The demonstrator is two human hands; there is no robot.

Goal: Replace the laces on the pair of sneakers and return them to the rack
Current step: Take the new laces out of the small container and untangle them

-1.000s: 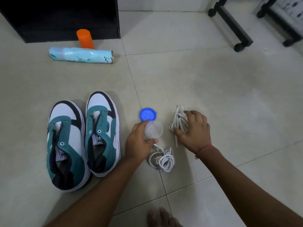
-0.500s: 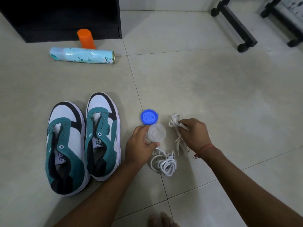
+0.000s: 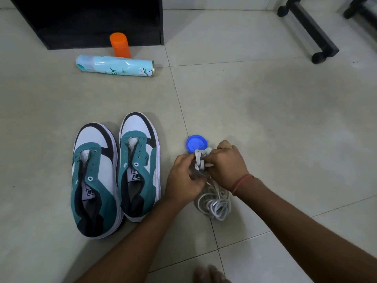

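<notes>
Sneakers [image 3: 116,172] left of lid [image 3: 196,143]; lace coil [image 3: 214,203] nearer, beneath hands.

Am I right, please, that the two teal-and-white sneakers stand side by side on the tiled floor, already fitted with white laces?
Not quite: the head view shows the two teal-and-white sneakers side by side on the tiled floor, but unlaced, their eyelets empty.
</notes>
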